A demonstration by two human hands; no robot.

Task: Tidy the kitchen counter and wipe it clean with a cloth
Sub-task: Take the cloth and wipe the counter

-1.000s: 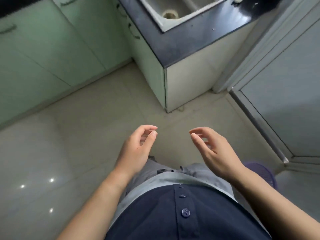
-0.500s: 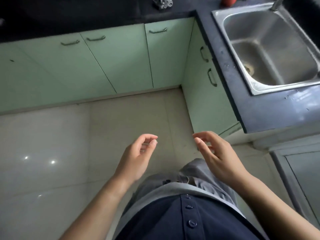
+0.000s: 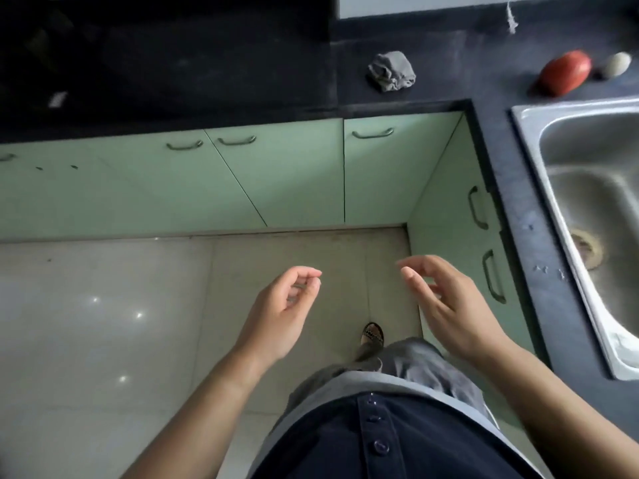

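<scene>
A crumpled grey cloth [image 3: 392, 71] lies on the dark L-shaped counter [image 3: 408, 43] near its inner corner. To the right on the counter rest a red oval object [image 3: 564, 73] and a small white egg-shaped object [image 3: 616, 64]. My left hand [image 3: 280, 312] hovers over the floor with its fingers loosely curled and nothing in it. My right hand [image 3: 446, 307] hangs beside it with its fingers apart, also holding nothing. Both hands are well short of the counter and the cloth.
A steel sink [image 3: 594, 209] is set in the counter's right arm. Pale green cabinet doors [image 3: 276, 181] with metal handles run below the counter. The floor [image 3: 103, 323] is glossy light tile. My sandalled foot [image 3: 372, 335] shows between the hands.
The view has swung left and upward, bringing the corner counter, the cloth and the red object into sight. Both hands keep their pose in front of my body.
</scene>
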